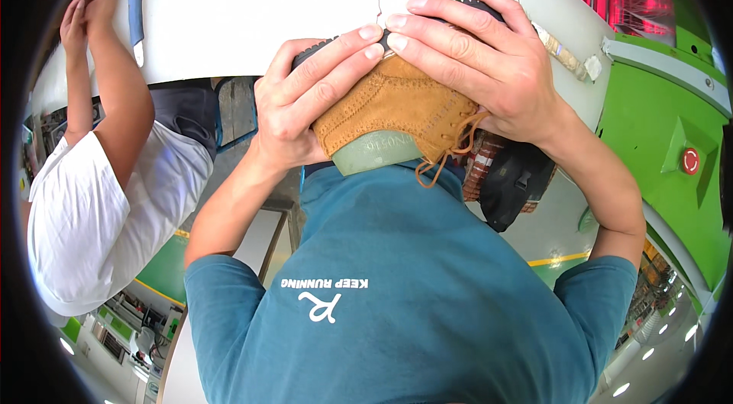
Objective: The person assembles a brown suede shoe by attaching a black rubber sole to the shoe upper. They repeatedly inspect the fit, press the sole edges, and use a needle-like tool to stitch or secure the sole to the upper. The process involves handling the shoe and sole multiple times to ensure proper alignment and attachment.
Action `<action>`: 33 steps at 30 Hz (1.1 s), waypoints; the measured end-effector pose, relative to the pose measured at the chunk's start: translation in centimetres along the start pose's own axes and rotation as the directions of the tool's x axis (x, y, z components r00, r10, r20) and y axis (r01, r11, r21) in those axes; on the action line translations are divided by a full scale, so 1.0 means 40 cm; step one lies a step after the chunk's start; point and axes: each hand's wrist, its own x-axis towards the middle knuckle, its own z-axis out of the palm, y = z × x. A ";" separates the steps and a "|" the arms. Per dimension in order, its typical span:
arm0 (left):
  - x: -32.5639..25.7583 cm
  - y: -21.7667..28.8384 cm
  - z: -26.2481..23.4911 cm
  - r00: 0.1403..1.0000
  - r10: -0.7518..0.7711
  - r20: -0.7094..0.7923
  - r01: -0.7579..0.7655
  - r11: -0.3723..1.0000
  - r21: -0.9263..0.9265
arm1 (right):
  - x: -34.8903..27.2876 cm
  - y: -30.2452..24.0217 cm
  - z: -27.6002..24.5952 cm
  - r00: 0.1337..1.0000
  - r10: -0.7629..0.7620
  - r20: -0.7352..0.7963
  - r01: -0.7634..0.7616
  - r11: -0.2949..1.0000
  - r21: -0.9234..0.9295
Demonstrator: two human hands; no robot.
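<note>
Between my two hands is a tan suede shoe (382, 102) with a black ridged sole and brown laces. A pale green shoe last (376, 152) fills its opening. My left hand (309, 95) wraps the shoe's left side, its fingertips pressed at the sole edge. On the other side my right hand (485, 60) grips it, fingers laid across the edge where sole and upper meet. The fingertips of both hands nearly touch at the middle. Loose lace ends (439, 163) hang below my right palm. Most of the sole is hidden behind my fingers.
The white worktable (252, 7) spans the far side. On it lie a blue-handled knife (136, 22) and, at right, a stained stick-like tool (561, 51). A co-worker in a white shirt (145, 198) stands left. A green machine (657, 121) with a red button (689, 161) borders the right.
</note>
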 end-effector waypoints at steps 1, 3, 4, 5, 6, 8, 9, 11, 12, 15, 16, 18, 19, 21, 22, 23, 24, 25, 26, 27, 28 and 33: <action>0.001 -0.001 -0.002 1.000 0.005 0.002 -0.005 1.000 -0.001 | 0.000 0.000 0.000 1.000 -0.002 -0.011 0.002 1.000 -0.003; 0.000 -0.001 -0.005 1.000 0.022 0.007 -0.022 1.000 -0.004 | 0.000 -0.011 0.002 1.000 0.010 -0.028 -0.011 0.999 -0.042; 0.003 -0.001 -0.005 1.000 0.005 0.004 -0.005 1.000 -0.011 | -0.002 -0.016 0.001 0.999 0.016 -0.038 -0.019 0.998 -0.064; 0.006 -0.001 -0.005 1.000 -0.012 0.002 0.012 1.000 -0.019 | -0.010 -0.014 -0.003 0.997 0.063 -0.051 -0.066 0.996 -0.059; 0.008 -0.002 -0.004 1.000 -0.024 0.000 0.024 0.999 -0.030 | -0.023 -0.008 -0.010 0.992 0.112 -0.065 -0.116 0.992 -0.056; 0.008 -0.001 -0.001 0.999 -0.038 -0.018 0.037 0.999 -0.037 | -0.050 0.003 -0.016 0.966 0.228 -0.125 -0.230 0.973 -0.005; 0.012 -0.001 0.004 0.999 -0.037 -0.026 0.036 0.998 -0.042 | -0.070 0.011 -0.013 0.940 0.296 -0.172 -0.293 0.955 0.040; 0.011 0.007 0.004 0.999 -0.049 -0.017 0.048 0.997 -0.057 | -0.119 0.029 -0.006 0.904 0.377 -0.199 -0.364 0.926 0.101; 0.012 0.009 0.000 0.999 -0.054 -0.002 0.053 0.997 -0.064 | -0.135 0.033 0.003 0.899 0.391 -0.198 -0.372 0.919 0.129; 0.022 0.009 -0.007 0.998 -0.057 0.034 0.060 0.995 -0.074 | -0.158 0.048 0.015 0.888 0.418 -0.192 -0.390 0.905 0.169; 0.021 0.008 -0.009 0.996 -0.075 0.044 0.078 0.993 -0.084 | -0.157 0.053 0.015 0.891 0.410 -0.194 -0.379 0.908 0.180; 0.021 0.003 -0.010 0.992 -0.109 0.064 0.115 0.988 -0.099 | -0.149 0.068 0.015 0.898 0.392 -0.198 -0.353 0.913 0.204; 0.019 0.000 -0.008 0.988 -0.135 0.075 0.143 0.983 -0.118 | -0.145 0.073 0.016 0.897 0.375 -0.235 -0.322 0.917 0.234; 0.018 -0.004 -0.009 0.983 -0.154 0.097 0.165 0.979 -0.123 | -0.150 0.082 0.021 0.901 0.368 -0.231 -0.309 0.916 0.256; 0.017 -0.005 -0.010 0.981 -0.165 0.106 0.178 0.976 -0.123 | -0.152 0.084 0.023 0.904 0.362 -0.228 -0.299 0.916 0.267; 0.017 -0.004 -0.010 0.979 -0.172 0.112 0.184 0.977 -0.110 | -0.153 0.086 0.023 0.902 0.366 -0.228 -0.297 0.910 0.288; 0.014 -0.003 -0.011 0.976 -0.182 0.118 0.194 0.977 -0.094 | -0.152 0.088 0.024 0.901 0.370 -0.227 -0.293 0.904 0.311; 0.012 -0.001 -0.011 0.974 -0.191 0.123 0.202 0.976 -0.079 | -0.153 0.090 0.024 0.900 0.374 -0.226 -0.289 0.897 0.334; 0.010 0.003 -0.009 0.974 -0.195 0.116 0.206 0.975 -0.087 | -0.158 0.091 0.028 0.897 0.379 -0.229 -0.286 0.891 0.353; 0.007 0.008 -0.006 0.974 -0.200 0.106 0.209 0.973 -0.092 | -0.162 0.091 0.034 0.895 0.381 -0.232 -0.280 0.885 0.373; 0.003 0.010 -0.005 0.974 -0.203 0.097 0.212 0.972 -0.099 | -0.164 0.092 0.037 0.893 0.384 -0.237 -0.274 0.879 0.391; -0.030 0.000 0.002 0.959 -0.279 0.054 0.283 0.953 -0.110 | -0.110 0.069 -0.042 0.880 0.439 -0.180 -0.315 0.824 0.471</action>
